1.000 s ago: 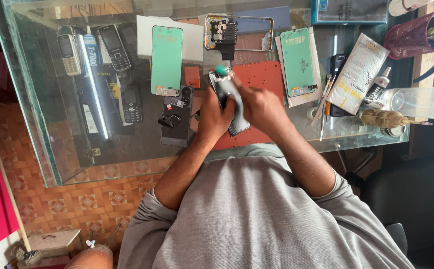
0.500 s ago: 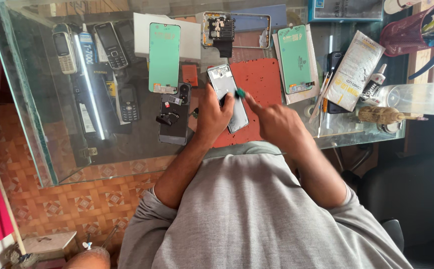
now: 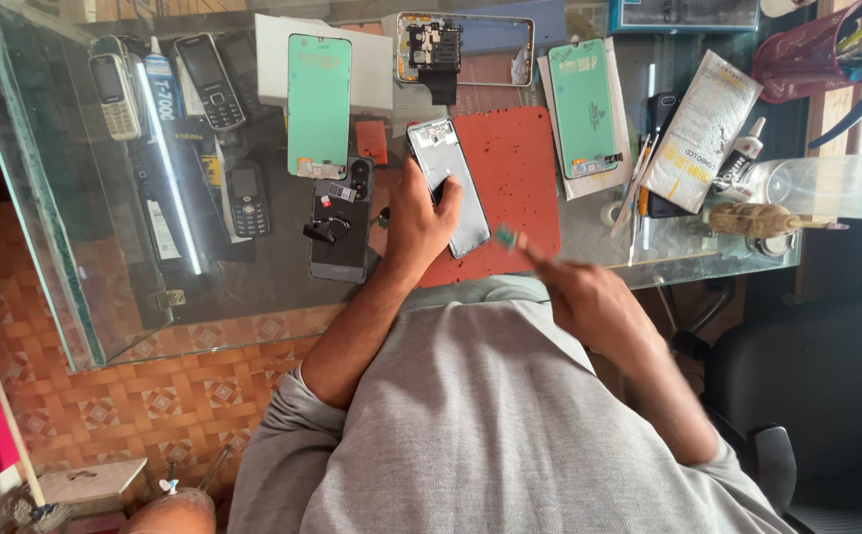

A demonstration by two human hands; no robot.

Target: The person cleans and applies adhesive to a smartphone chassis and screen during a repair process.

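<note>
- My left hand [image 3: 423, 213] is clenched around the lower edge of a phone [image 3: 448, 185], tilted face up over the red mat [image 3: 515, 168] at the desk's near edge.
- My right hand [image 3: 589, 297] is blurred, off the desk at 4 o'clock from the phone, pinching a small green tool [image 3: 506, 237] between its fingertips.
- At 9 o'clock from the phone, just beside my left hand, lies a dark phone back [image 3: 344, 222] with small loose parts on it.
- At 10 o'clock is a green screen panel [image 3: 319, 104] on white card; at 12 o'clock an opened phone frame [image 3: 465, 49]; at 2 o'clock a second green panel [image 3: 583, 109].
- Further toward 3 o'clock sit a white packet [image 3: 703, 129], a glue bottle [image 3: 737, 163] and a clear jar [image 3: 826, 186].
- Old keypad phones [image 3: 114, 89] lie well apart at 9 to 10 o'clock.
- The glass desk edge [image 3: 253, 331] runs just below my left wrist; open room is on the mat's right half and past the edge toward me.
- Half a second ago my right hand was touching the phone with the tool; now it has drawn back toward me, while the left keeps its hold.
</note>
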